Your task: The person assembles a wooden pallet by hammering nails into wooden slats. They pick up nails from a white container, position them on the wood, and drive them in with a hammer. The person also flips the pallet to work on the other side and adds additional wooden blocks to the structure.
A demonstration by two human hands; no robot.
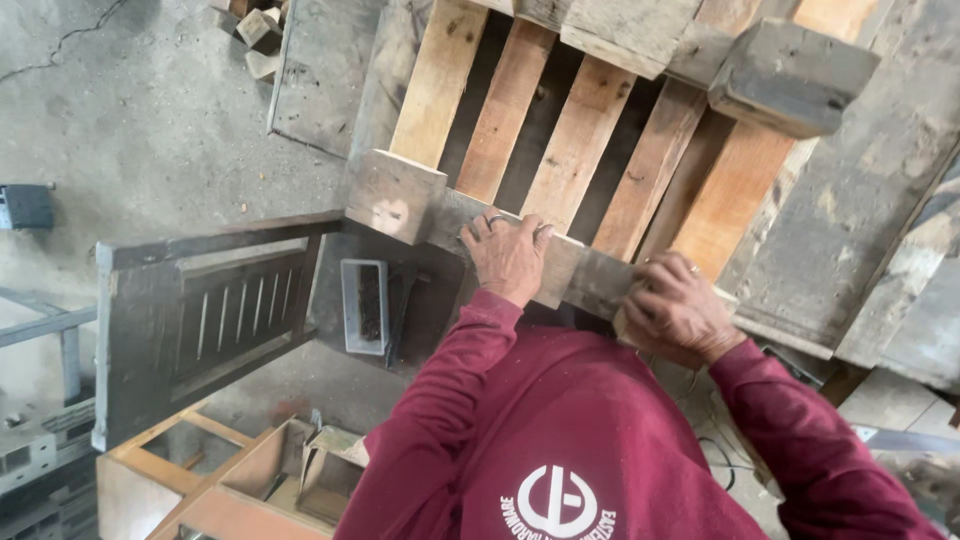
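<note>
Down on the grey concrete floor (pixel 150 130), cracked near its far left corner, a small dark box (pixel 25 206) lies by the left edge of view. Nearer, a dark wooden frame with thin slats (pixel 200 320) stands over open floor, and below it sit pale open-topped wooden boxes (pixel 270 470). Just right of the frame a narrow grey metal tray (pixel 364 306) holds dark bits, with a dark hammer-like tool (pixel 400 305) beside it.

A wooden pallet (pixel 600 140) fills the upper middle. Its slats are rough, warm orange-brown planks with dark gaps between them; a square pale block (pixel 395 195) caps its near left corner, and a weathered grey cross board (pixel 590 275) runs along its near edge. The left hand (pixel 508 255), a ring on one finger, lies palm down over this near edge, fingers curled over the board's top: a loose grip on the board. The right hand (pixel 678 310) rests further right on the same edge, fingers bent around the board's end block; how tightly that grip is closed cannot be told. Both sleeves are maroon.

At the pallet's far right corner sits a chunky grey timber block (pixel 790 75). Wide, worn grey boards (pixel 880 220) lean right of it, leaving little free room there.
</note>
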